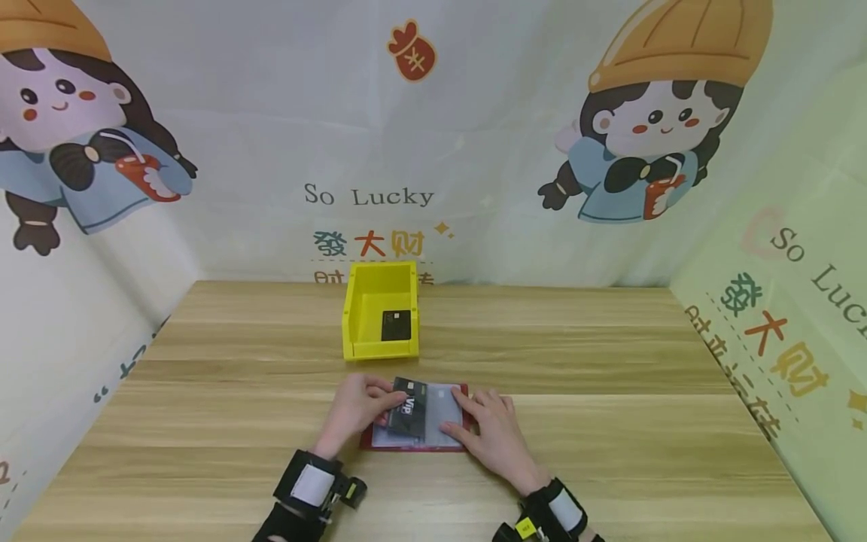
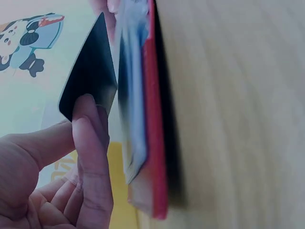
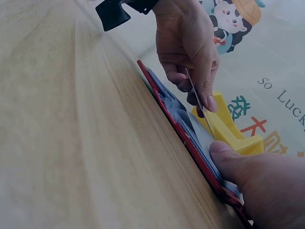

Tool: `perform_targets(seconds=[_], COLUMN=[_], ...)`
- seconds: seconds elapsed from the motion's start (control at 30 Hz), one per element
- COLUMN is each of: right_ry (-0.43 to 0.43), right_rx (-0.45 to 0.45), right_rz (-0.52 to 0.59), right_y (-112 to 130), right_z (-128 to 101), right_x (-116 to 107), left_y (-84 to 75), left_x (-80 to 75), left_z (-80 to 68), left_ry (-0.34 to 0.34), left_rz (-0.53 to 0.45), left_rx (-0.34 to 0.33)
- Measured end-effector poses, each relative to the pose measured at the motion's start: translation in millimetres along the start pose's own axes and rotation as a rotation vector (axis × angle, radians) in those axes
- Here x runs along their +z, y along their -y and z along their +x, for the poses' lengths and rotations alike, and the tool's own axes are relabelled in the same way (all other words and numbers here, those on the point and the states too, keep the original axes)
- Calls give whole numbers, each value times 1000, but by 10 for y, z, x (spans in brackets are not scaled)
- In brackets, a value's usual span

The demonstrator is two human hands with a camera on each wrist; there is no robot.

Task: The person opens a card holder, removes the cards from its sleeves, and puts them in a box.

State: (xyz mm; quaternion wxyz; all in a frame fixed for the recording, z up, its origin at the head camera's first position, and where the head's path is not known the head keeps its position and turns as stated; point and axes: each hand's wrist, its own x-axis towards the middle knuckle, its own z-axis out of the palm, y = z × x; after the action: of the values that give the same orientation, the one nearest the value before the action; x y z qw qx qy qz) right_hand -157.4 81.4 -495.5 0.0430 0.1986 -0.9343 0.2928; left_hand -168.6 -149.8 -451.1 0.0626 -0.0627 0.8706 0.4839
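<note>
My left hand (image 1: 357,410) pinches a black card (image 1: 409,410) marked "Vip" between thumb and fingers. The card is over a red card holder (image 1: 415,449) with clear plastic sleeves (image 1: 443,406), lying open on the table. In the left wrist view the card (image 2: 90,71) stands tilted, apart from the sleeves at its near end. My right hand (image 1: 494,433) lies at the holder's right side, with its thumb (image 3: 226,155) on the sleeves in the right wrist view. Whether the card's far edge touches a sleeve I cannot tell.
Behind the holder stands a yellow bin (image 1: 348,331) with another black card (image 1: 396,325) lying in it. The wooden table (image 1: 609,361) meets a printed cloth backdrop (image 1: 501,188) at the back and sides.
</note>
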Motion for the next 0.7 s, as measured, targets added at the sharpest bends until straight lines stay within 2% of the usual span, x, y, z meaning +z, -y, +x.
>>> perform_targets(seconds=[0.2, 0.4, 0.57, 0.7], right_ry=[-3, -14, -19, -24], right_rx=[5, -3, -9, -11], right_rz=[3, 6, -3, -8], right_y=[3, -5, -10, -14], right_z=[0, -9, -5, 1], right_x=[6, 11, 15, 15], left_y=[-19, -35, -35, -69], left_x=[-90, -143, -169, -199], left_z=[19, 65, 118, 168], left_ry=[-6, -26, -64, -85], left_rz=[9, -10, -66, -153], left_rx=[-8, 26, 64, 63])
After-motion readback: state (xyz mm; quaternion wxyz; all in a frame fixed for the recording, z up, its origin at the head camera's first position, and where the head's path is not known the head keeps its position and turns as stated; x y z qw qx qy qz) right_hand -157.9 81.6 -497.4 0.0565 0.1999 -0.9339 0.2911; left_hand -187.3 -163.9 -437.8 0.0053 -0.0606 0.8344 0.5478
